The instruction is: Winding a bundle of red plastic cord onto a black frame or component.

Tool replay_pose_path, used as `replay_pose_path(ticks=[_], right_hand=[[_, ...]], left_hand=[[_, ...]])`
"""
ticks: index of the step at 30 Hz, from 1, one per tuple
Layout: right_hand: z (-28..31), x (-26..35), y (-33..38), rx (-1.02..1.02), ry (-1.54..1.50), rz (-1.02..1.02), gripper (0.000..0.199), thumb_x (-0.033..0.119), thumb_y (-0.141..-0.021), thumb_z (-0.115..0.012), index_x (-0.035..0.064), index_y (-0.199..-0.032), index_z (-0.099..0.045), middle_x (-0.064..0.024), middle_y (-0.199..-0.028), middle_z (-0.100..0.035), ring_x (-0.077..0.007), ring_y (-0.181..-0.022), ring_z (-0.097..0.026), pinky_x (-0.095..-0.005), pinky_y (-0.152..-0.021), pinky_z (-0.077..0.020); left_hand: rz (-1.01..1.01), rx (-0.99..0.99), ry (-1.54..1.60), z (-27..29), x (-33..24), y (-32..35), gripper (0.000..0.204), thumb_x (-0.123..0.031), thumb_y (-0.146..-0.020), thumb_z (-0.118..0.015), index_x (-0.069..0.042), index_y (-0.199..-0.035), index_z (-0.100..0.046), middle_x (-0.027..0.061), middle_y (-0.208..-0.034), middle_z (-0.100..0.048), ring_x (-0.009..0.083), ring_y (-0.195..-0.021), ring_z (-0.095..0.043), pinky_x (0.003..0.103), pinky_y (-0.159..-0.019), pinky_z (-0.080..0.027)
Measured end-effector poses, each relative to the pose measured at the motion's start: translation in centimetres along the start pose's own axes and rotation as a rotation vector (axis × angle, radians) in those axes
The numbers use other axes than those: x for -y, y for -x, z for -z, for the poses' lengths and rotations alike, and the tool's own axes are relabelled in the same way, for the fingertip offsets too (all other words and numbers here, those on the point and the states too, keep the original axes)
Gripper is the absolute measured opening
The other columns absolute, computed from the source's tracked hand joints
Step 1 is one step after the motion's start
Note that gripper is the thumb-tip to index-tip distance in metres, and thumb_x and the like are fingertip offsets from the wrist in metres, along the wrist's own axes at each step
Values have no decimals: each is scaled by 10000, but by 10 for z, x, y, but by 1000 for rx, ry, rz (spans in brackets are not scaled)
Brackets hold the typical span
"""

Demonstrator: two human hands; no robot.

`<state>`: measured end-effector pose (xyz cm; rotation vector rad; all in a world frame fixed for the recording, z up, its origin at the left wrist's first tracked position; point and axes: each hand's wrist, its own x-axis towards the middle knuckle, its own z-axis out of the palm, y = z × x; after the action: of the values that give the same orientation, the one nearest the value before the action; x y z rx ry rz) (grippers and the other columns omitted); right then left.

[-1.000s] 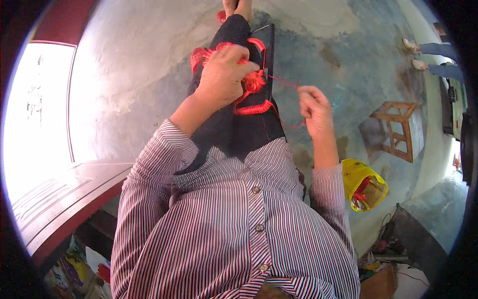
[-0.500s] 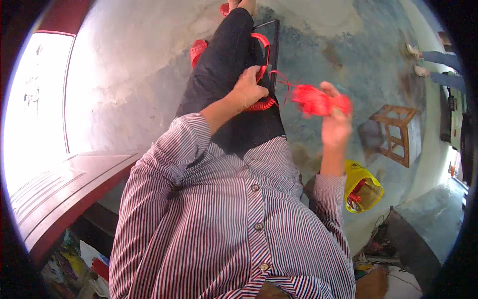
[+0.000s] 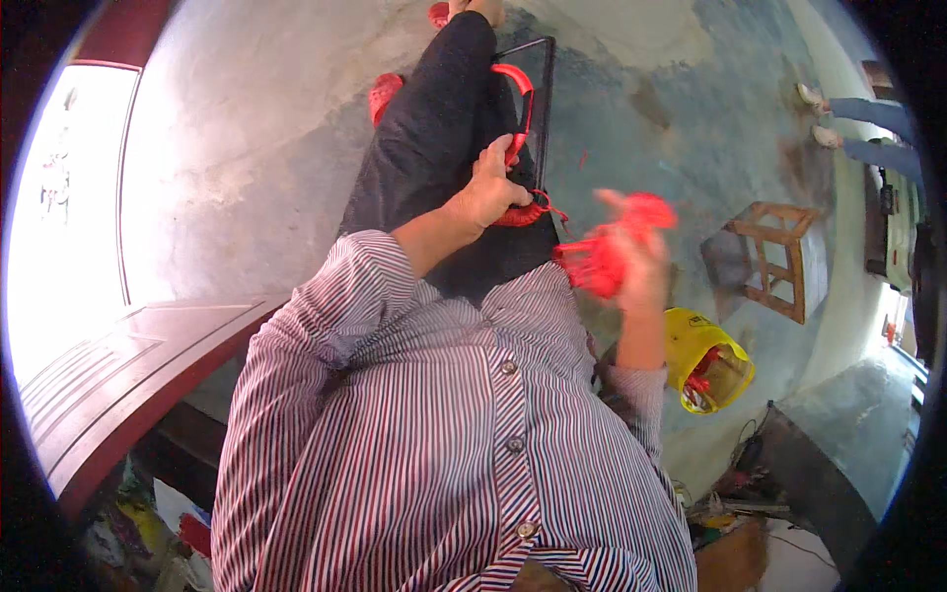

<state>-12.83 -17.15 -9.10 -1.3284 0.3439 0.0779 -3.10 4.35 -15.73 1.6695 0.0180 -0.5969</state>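
Observation:
A dark rectangular metal frame [image 3: 546, 109], partly wrapped in red cord [image 3: 523, 91], rests along my leg in dark trousers. My left hand [image 3: 490, 187] grips the wrapped corner of the frame near my knee. My right hand [image 3: 636, 257] is raised to the right of the frame and is closed around a bundle of red cord [image 3: 617, 242], blurred by motion. A strand of cord runs from the bundle back to the frame.
A small wooden stool [image 3: 774, 257] stands on the concrete floor to the right. A yellow container [image 3: 705, 360] sits by my right elbow. Another person's legs and shoes [image 3: 848, 109] show at the upper right. A dark red wooden bench [image 3: 128, 375] is on my left.
My right hand took the red cord bundle and moved it right, then lower and closer to me. My left hand shifted from the top of the frame to its near corner.

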Motion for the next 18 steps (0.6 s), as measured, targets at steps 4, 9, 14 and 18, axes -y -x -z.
replay_pose_path(ticks=[4,9,14,18], right_hand=[[-42,-7,-7,104,48,-139,153,148,-898,-611,47,-1012,-596,17,-843,-571,-86,-751,-538,-251,-695,-455],[-42,17,7,234,103,-151,125,136,-903,-607,61,-999,-579,59,-793,-524,-24,-684,-450,-207,-606,-386],[-62,31,20,163,44,-93,199,141,-887,-613,40,-1051,-563,29,-826,-519,-50,-690,-461,-224,-627,-391],[-35,74,18,495,-521,26,300,157,-828,-616,2,-1077,-554,-39,-865,-527,-130,-735,-513,-277,-680,-426]], left_hand=[[25,48,56,2,-4,-1,865,-58,-641,-638,-14,-1420,-265,147,-1254,-389,272,-1217,-376,336,-1023,-309],[97,74,178,1,-11,-5,832,-69,-656,-606,-10,-1414,-268,147,-1306,-370,268,-1247,-354,347,-1033,-303],[-456,-154,-650,-11,-38,22,799,-44,-656,-613,-14,-1387,-293,199,-1407,-320,372,-1311,-307,417,-1076,-282],[-535,148,-113,-21,-67,41,534,-55,-716,-698,-26,-1218,-519,137,-1071,-575,231,-938,-586,340,-847,-476]])
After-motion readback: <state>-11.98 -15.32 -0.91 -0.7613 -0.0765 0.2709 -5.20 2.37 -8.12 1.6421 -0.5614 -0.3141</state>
